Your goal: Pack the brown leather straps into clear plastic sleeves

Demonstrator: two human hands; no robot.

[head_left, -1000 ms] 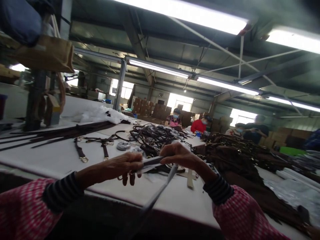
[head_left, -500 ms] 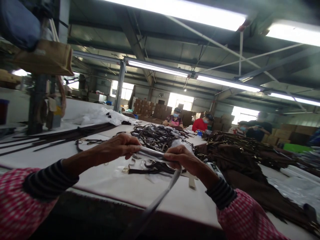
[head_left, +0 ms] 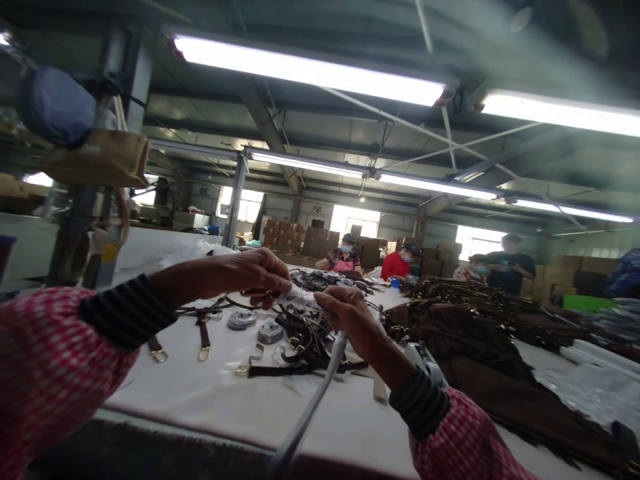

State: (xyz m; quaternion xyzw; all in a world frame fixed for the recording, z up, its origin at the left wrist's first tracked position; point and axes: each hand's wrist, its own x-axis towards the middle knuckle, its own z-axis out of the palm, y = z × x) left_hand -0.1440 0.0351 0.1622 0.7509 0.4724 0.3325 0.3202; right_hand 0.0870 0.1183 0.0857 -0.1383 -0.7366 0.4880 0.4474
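Observation:
Between my two hands runs a long, narrow strap (head_left: pixel 321 392) in pale grey wrapping, its free length hanging over the table's front edge. My left hand (head_left: pixel 263 277) pinches one part of it between thumb and fingertips, the other fingers curled. A short way to the right, my right hand (head_left: pixel 350 313) grips the strap between thumb and fingers. Translucent film (head_left: pixel 301 297) shows between the hands. Below them lie dark brown straps with metal buckles (head_left: pixel 300 337). Two coiled, grey-wrapped straps (head_left: pixel 243 320) rest beside that pile, under my left wrist.
Brown fabric pieces (head_left: pixel 480 353) are heaped along the right side of the white table (head_left: pixel 200 393). Clear plastic (head_left: pixel 575 380) lies beyond them. Several people, one in a red top (head_left: pixel 395 265), are at the far side. Bags (head_left: pixel 100 157) hang on a post at left.
The camera view has tilted up and shifted. My hands have come closer together on the strap, and less of it shows between them. Coiled straps and buckles at left are now uncovered.

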